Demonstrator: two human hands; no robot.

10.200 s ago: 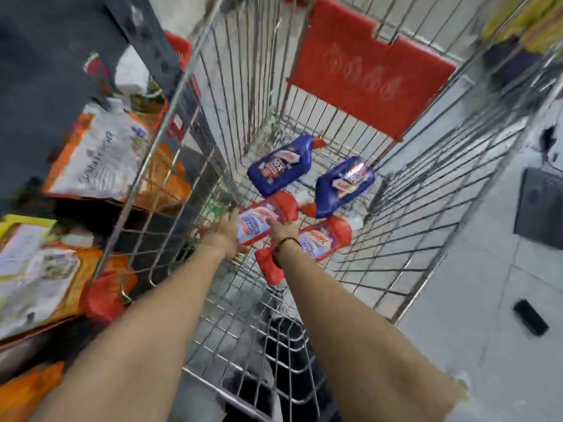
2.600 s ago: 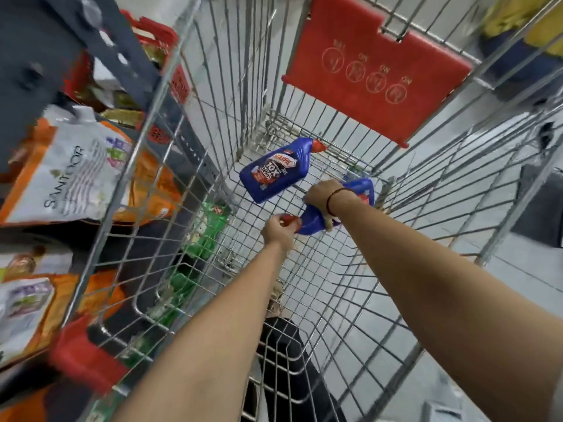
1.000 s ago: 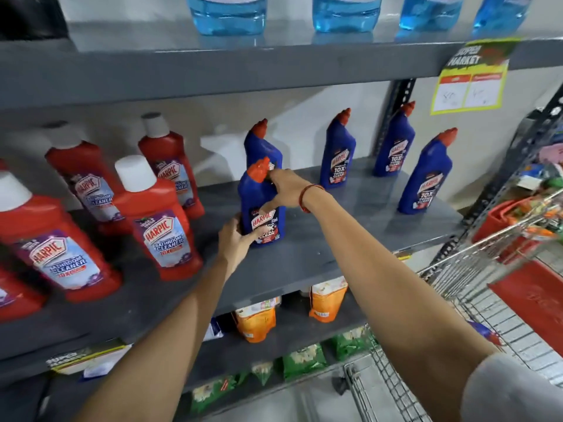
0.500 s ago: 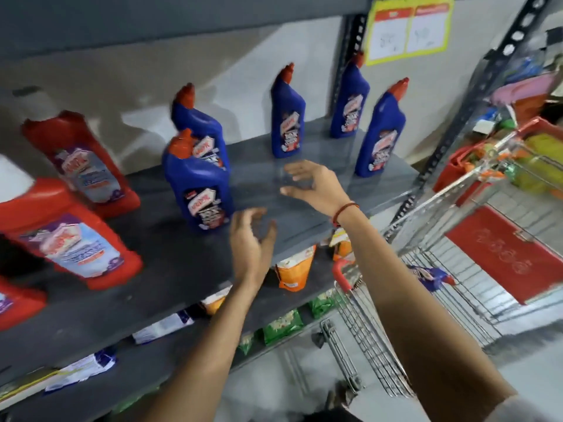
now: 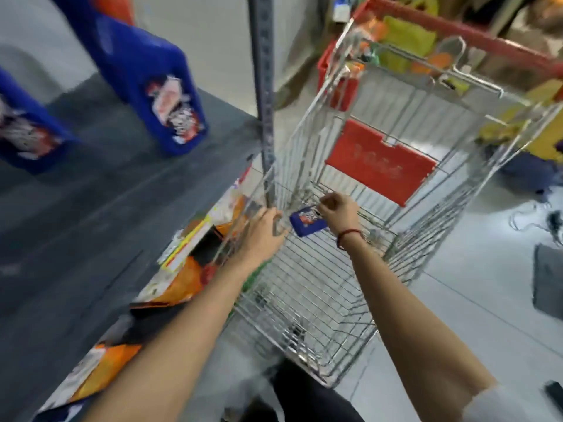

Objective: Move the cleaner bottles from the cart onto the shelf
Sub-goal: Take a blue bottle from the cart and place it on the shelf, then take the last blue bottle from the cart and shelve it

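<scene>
Blue plastic bottle (image 5: 306,223) flat on wire cart (image 5: 307,300) floor, hands above.

The floor (image 5: 475,269) is pale grey and smooth, faintly glossy under even indoor light. A plain light wall (image 5: 213,35) runs behind a dark grey perforated metal post (image 5: 262,71). Farther back sit a red crate (image 5: 338,83) and blurred yellow-green packages (image 5: 408,41). A dark mat (image 5: 548,281) lies at the right.

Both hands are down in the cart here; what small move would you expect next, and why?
Probably the right hand closes on the blue bottle lying on the cart floor and lifts it. It is the only bottle visible there, right beside the fingers; the left hand is close too.
</scene>
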